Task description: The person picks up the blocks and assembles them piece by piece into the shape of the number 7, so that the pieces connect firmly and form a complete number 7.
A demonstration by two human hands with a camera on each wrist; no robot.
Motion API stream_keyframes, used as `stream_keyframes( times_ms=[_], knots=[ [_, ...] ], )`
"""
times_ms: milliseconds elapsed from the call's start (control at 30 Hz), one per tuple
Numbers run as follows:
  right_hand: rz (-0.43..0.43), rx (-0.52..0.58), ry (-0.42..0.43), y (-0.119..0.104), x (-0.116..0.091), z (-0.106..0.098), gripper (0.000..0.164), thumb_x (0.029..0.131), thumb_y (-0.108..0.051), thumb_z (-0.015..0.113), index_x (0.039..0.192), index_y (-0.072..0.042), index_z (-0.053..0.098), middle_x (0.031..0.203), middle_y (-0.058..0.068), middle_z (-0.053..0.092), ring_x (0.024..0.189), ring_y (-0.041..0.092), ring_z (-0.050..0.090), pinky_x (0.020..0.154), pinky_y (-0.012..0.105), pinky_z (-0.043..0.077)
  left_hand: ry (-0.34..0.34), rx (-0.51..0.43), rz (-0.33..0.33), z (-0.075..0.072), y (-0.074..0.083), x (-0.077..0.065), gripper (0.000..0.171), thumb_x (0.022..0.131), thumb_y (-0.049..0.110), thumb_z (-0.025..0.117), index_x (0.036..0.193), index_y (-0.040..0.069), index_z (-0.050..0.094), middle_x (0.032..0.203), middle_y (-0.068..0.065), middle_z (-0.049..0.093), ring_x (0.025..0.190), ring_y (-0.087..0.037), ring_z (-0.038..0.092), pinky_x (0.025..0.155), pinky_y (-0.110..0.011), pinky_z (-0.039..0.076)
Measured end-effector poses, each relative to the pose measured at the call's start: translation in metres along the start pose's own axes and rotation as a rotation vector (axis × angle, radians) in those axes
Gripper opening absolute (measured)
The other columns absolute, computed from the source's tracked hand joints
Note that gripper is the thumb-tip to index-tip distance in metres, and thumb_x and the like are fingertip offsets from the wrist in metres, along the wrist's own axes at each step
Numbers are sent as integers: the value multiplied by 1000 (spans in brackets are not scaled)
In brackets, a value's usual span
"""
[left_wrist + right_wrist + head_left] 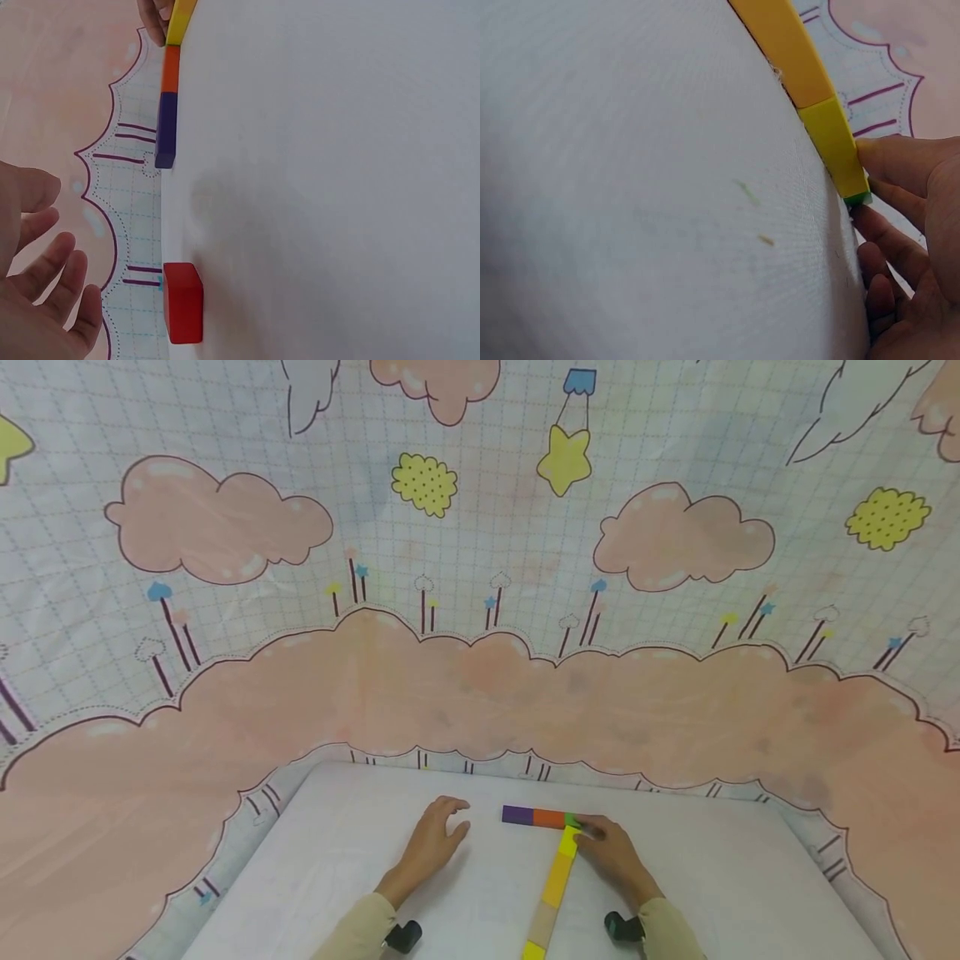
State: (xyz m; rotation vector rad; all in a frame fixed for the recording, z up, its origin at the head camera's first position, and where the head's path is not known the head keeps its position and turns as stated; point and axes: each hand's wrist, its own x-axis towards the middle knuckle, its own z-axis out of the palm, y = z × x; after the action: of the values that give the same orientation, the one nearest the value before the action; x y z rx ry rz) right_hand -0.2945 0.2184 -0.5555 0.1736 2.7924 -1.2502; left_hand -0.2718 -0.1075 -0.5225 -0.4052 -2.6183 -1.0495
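Note:
My right hand is at the right end of a short row, its fingers and thumb closed about a small green block. The thumb also lies against the end of a yellow block. Left of the green piece, an orange block and a purple block lie end to end. My left hand hovers to the left of the purple block with loosely bent fingers and holds nothing. In the left wrist view a red block stands apart from the row, near this hand; the head view does not show it.
From the row, a line of yellow, amber and tan blocks slants toward the person, ending in another yellow block at the frame's lower edge. The white table meets a cloud-patterned cloth behind.

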Motion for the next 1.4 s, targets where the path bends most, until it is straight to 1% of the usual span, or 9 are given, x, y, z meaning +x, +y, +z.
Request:
stream_keyframes(
  times_ms=[133, 300, 400, 567, 767, 900, 1033, 1200, 1400],
  knots=[
    [-10, 3, 3, -2, 0, -1, 38, 92, -26, 66, 130, -20, 63, 137, 13, 57, 126, 36, 50, 106, 60, 40, 20, 1, -9, -2, -5, -1, 25, 91, 14, 68, 115, 12, 65, 118, -6, 64, 107, -23, 61, 92, -44, 52],
    [-6, 1, 5, -3, 1, -1, 38, 92, -26, 66, 129, -21, 63, 137, 14, 57, 126, 37, 49, 106, 61, 39, 40, -3, 1, -6, -9, -4, 25, 90, 12, 69, 114, 10, 65, 114, -7, 65, 104, -24, 61, 90, -45, 52],
    [0, 0, 5, -3, 1, -1, 38, 91, -25, 67, 129, -21, 63, 137, 14, 57, 127, 37, 49, 106, 61, 39, 31, -4, -23, -8, -13, -7, 25, 89, 13, 69, 114, 10, 66, 112, -6, 64, 103, -24, 61, 91, -45, 52],
    [-9, -8, 5, -2, 3, -1, 38, 92, -24, 67, 130, -21, 63, 137, 14, 57, 127, 37, 49, 106, 61, 39, -10, -16, -90, -12, -20, -14, 25, 91, 15, 68, 115, 11, 65, 114, -6, 63, 106, -23, 59, 95, -47, 51],
    [-7, -11, 2, -3, 3, -2, 38, 92, -24, 67, 130, -22, 63, 138, 13, 56, 128, 37, 48, 107, 61, 39, -48, -46, -161, -17, -25, -20, 28, 91, 18, 68, 118, 12, 64, 119, -8, 62, 112, -27, 59, 100, -49, 49],
    [-12, -15, 2, -3, 3, -2, 38, 92, -24, 67, 129, -21, 64, 138, 14, 56, 128, 37, 49, 106, 61, 39, -65, -42, -169, -19, -29, -22, 30, 91, 18, 69, 119, 11, 64, 119, -8, 62, 112, -27, 60, 100, -49, 49],
    [-10, -21, 4, -2, 2, -2, 38, 91, -24, 67, 129, -20, 64, 138, 14, 56, 127, 38, 49, 106, 61, 39, -80, -44, -154, -22, -31, -24, 32, 89, 14, 70, 120, 7, 64, 118, -10, 63, 111, -29, 61, 99, -51, 48],
    [-10, -10, 7, -1, 1, -1, 37, 91, -24, 67, 128, -20, 64, 138, 15, 56, 127, 38, 49, 106, 61, 38, -127, -68, -158, -23, -36, -26, 37, 88, 11, 70, 124, 5, 63, 121, -12, 64, 112, -30, 61, 98, -52, 48],
    [-41, -25, 5, 1, 2, 0, 38, 91, -24, 66, 130, -22, 64, 139, 13, 56, 128, 37, 50, 106, 60, 40, -201, -109, -209, -28, -42, -24, 39, 90, 10, 68, 128, 7, 61, 123, -12, 65, 115, -31, 61, 97, -49, 50]
  ],
)
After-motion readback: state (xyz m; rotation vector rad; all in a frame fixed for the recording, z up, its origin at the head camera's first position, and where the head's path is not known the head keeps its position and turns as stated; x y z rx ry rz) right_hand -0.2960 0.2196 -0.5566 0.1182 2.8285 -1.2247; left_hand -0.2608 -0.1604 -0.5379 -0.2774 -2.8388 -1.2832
